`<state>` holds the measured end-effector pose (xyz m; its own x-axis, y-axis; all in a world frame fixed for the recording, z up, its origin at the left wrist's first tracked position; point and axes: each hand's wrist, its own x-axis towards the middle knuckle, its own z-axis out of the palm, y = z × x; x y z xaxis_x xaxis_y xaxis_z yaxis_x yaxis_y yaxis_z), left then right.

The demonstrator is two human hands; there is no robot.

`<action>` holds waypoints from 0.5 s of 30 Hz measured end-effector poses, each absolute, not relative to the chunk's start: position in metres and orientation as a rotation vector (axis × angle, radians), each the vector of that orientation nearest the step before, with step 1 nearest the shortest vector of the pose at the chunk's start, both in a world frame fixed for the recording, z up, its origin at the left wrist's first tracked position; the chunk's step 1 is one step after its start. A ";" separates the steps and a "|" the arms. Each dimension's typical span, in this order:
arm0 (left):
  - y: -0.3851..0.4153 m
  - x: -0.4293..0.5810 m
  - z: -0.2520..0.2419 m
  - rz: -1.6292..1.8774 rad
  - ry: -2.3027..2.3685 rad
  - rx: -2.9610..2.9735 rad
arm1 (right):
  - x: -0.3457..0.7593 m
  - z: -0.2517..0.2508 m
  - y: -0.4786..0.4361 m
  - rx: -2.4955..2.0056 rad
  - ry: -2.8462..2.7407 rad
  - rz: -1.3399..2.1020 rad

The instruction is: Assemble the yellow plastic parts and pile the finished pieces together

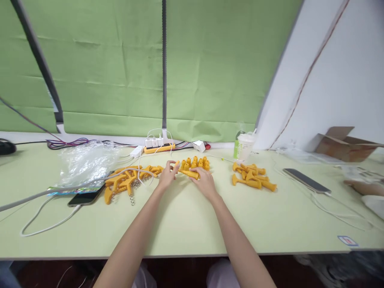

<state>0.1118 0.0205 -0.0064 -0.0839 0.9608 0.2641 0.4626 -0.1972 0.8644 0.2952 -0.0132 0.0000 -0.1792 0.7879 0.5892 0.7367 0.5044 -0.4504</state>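
Working at a pale green tabletop (186, 236), facing a green curtain (210, 72) crossed by dark strips (164, 64), with a white wall (336, 80) standing at right. Noting a yellow power strip (159, 149) along the back edge, bearing white chargers (154, 142). Observing a white lidded cup (246, 147) standing upright near the back, a green container (237, 149) just beside; not making out the contents of either. Logging an open cardboard box (345, 145) at far right, contents hidden, and a crumpled clear plastic bag (85, 164) partly covering a dark phone (86, 199). Pinching a small yellow handle piece (177, 164) narrowly in left hand (168, 176); gripping a yellow tube (190, 174) in right hand (205, 182), directly opposite, mid-table; not being able to tell whether joined. Recording upright yellow sleeves (194, 164) just behind, yellow handles with metal spirals (128, 182) piled left, T-shaped yellow pieces (252, 184) heaped right.
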 end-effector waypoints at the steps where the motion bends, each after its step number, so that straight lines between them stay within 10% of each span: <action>1: 0.021 0.109 -0.005 1.245 1.535 1.670 | 0.304 0.003 -0.018 -1.261 -1.947 0.067; 15: 0.024 0.060 -0.017 0.716 2.549 1.952 | 0.533 -0.026 -0.068 -1.685 -1.814 -0.491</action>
<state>0.0597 0.0240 -0.0166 -0.2889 0.8826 0.3709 0.9466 0.2055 0.2484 0.5327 -0.0681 -0.0258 -0.0064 0.7584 0.6518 0.9836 0.1223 -0.1326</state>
